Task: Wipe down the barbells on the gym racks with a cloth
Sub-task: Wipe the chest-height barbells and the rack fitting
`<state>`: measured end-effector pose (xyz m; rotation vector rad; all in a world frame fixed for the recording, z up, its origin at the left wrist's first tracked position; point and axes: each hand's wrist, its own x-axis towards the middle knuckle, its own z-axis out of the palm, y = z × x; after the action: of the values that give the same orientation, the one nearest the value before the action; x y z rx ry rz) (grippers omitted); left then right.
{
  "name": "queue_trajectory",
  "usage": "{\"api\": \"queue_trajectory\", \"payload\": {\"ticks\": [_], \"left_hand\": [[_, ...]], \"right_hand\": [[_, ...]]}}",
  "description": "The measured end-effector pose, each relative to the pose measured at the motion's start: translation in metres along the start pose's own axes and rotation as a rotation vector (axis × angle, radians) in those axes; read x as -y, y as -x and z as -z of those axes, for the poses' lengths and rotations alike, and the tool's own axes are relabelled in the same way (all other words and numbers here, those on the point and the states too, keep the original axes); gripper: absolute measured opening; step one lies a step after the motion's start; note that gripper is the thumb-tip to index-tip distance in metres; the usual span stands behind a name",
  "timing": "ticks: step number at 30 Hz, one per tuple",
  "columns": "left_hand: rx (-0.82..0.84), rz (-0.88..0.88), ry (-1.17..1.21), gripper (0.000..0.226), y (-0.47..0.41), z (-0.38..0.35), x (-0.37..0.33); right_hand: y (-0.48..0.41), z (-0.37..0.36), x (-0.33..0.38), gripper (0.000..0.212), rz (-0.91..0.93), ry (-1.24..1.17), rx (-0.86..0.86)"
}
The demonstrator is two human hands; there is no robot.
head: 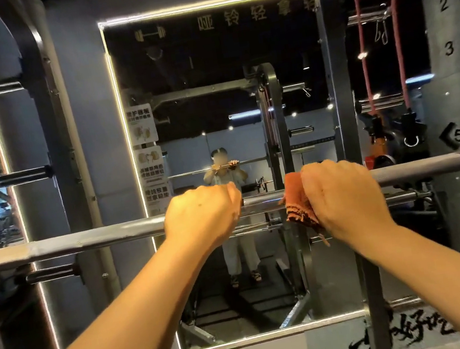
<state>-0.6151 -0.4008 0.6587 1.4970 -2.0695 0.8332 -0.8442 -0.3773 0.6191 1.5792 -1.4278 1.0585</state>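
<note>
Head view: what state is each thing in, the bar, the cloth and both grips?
Bar: roughly level, held by both grips.
Cloth: bunched, draped over the bar.
Left grip: curled round the bare bar.
Right grip: holds the cloth against the bar.
Light strip: lit.

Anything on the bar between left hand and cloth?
Nothing: only a bare stretch of barbell separates the left hand from the cloth gripped by the right hand, per the head view.
</note>
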Motion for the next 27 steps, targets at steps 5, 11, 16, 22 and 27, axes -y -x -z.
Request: {"api": "queue_trajectory", "payload": {"ticks": [5, 11, 16, 22, 27], "left_hand": [[-0.026, 0.005, 0.137, 0.033, 0.008, 0.010, 0.000], [-0.173, 0.070, 0.457, 0.043, 0.020, 0.012, 0.002], [-0.300, -0.030, 0.699, 0.061, 0.030, 0.008, -0.035], [-0.188, -0.119, 0.320, 0.034, 0.022, 0.004, -0.049], [-0.186, -0.095, 0.168, 0.056, 0.035, -0.012, -0.015]], "right_hand": [[0.004, -0.005, 0.075, 0.031, 0.138, -0.214, 0.090], [-0.003, 0.011, 0.046, 0.052, 0.361, -0.214, 0.301], [-0.005, 0.018, 0.055, 0.030, 0.199, -0.392, 0.369], [-0.019, 0.036, 0.041, 0.025, -0.035, -0.534, 0.425], [-0.028, 0.026, 0.040, 0.026, 0.002, -0.204, 0.334]]}}
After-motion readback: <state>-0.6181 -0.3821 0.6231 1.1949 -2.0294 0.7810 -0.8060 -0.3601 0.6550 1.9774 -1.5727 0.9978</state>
